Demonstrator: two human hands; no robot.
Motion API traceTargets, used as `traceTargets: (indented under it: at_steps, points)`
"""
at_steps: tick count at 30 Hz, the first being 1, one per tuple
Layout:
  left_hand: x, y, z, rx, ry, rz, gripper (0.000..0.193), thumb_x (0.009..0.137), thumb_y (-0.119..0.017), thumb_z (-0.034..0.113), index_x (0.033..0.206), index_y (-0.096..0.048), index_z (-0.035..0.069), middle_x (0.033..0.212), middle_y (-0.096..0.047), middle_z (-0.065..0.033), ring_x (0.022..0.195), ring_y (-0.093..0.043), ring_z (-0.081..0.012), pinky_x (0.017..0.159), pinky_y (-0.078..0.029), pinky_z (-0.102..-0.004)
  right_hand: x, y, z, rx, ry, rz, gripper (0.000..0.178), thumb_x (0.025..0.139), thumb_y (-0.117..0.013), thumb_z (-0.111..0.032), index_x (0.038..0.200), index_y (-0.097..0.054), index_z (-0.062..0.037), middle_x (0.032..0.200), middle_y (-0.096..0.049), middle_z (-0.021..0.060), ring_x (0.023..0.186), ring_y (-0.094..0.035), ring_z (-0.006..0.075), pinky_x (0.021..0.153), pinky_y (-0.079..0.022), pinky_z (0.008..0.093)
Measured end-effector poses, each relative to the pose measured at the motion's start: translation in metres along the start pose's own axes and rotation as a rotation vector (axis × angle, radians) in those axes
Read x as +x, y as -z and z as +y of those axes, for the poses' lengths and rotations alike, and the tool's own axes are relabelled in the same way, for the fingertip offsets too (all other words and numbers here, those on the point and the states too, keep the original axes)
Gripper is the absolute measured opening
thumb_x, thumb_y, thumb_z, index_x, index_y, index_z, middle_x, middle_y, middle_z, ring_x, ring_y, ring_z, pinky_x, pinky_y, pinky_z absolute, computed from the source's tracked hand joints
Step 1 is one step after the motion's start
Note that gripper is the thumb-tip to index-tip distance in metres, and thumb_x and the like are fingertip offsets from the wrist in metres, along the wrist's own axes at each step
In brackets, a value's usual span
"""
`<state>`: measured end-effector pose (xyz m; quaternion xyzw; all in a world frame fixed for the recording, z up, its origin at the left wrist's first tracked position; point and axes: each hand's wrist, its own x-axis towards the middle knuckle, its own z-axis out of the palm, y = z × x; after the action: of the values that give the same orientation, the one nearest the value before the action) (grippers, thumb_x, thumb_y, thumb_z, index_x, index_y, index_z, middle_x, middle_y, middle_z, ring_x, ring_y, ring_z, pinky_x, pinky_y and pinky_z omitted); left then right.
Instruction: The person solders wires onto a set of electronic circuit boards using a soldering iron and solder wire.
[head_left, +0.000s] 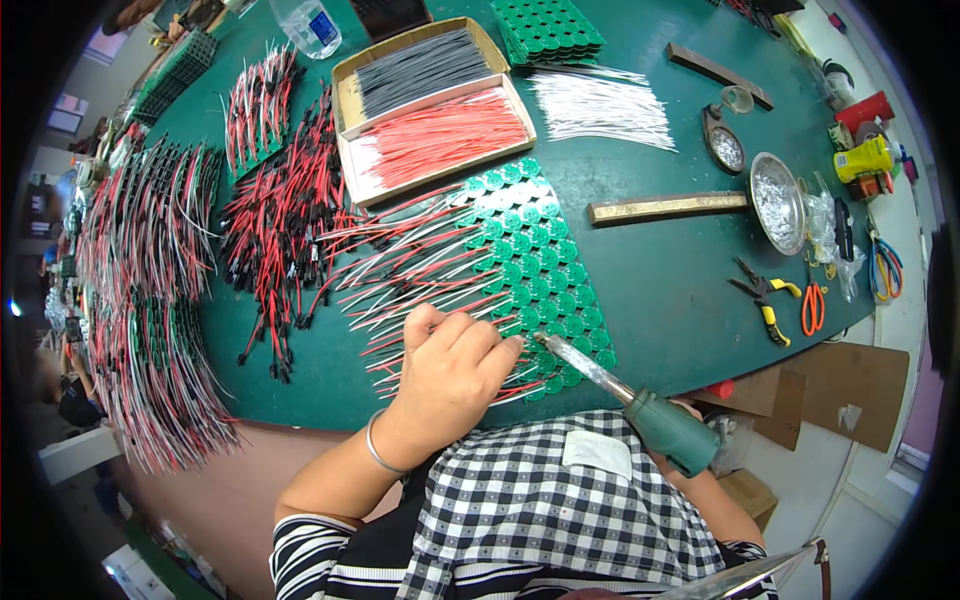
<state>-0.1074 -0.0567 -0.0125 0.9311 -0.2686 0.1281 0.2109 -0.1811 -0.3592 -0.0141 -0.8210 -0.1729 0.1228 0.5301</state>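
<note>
Green boards (545, 275) lie in a sheet near the middle of the table (660, 290), red and white wires (415, 250) fanning out from its left side. The left hand (455, 365) is over the near part of these wires, back upward, knuckles raised and fingers bent inward, with the fingertips pointing right, near the tip of the iron. Its forearm rises from the near left, a bangle (375, 445) around the wrist. The fingers are bunched close; I cannot tell whether a wire is pinched between them.

The right hand (662, 462) is mostly hidden behind the green handle of the iron (590, 370); it is closed around that handle, holding it tilted above the table's near edge. The right forearm reaches in from the near right. The iron's shaft slants far and left, ending at the boards' near part; whether the tip touches is too small to tell.

Cutters (765, 295) and scissors (813, 308) lie to the right.
</note>
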Motion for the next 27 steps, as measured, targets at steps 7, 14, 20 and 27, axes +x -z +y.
traceTargets:
  at_steps: [7,14,20,27]
  points:
    - [-0.0002,-0.0018,-0.0012,-0.007,-0.002,-0.031,0.015,0.073,-0.071,0.009,0.087,-0.067,0.011,0.075,-0.056,0.0030,0.071,-0.054,-0.0147,0.077,-0.031,-0.0377,-0.0031,-0.0070,0.0006,0.162,-0.206,0.060,0.039,0.087,-0.064,-0.028,0.115,-0.058,-0.0017,0.106,-0.064,0.0129,0.096,-0.062,0.0270,0.085,-0.049,0.0355]
    - [0.0019,-0.0007,0.0018,-0.008,0.018,-0.068,0.016,0.076,-0.061,0.011,0.090,-0.067,0.009,0.076,-0.053,-0.0004,0.076,-0.054,-0.0174,0.083,-0.035,-0.0387,-0.0065,-0.0100,0.0010,0.221,-0.275,0.085,0.042,0.085,-0.066,-0.035,0.111,-0.059,-0.0034,0.104,-0.063,0.0115,0.097,-0.060,0.0279,0.087,-0.046,0.0378]
    - [0.0011,-0.0037,0.0006,-0.008,0.015,-0.048,0.010,0.075,-0.072,0.010,0.082,-0.065,0.012,0.076,-0.055,0.0014,0.073,-0.054,-0.0161,0.078,-0.032,-0.0385,-0.0054,-0.0072,0.0055,0.126,-0.122,0.052,0.044,0.086,-0.067,-0.027,0.118,-0.056,0.0010,0.106,-0.065,0.0131,0.094,-0.064,0.0239,0.083,-0.051,0.0332]
    - [0.0004,-0.0038,0.0015,0.000,0.022,-0.029,0.012,0.074,-0.072,0.009,0.083,-0.066,0.012,0.075,-0.055,0.0008,0.073,-0.054,-0.0168,0.077,-0.032,-0.0384,0.0007,-0.0022,0.0082,0.027,0.031,0.020,0.047,0.087,-0.067,-0.019,0.124,-0.052,0.0055,0.107,-0.066,0.0147,0.090,-0.068,0.0199,0.079,-0.056,0.0285]
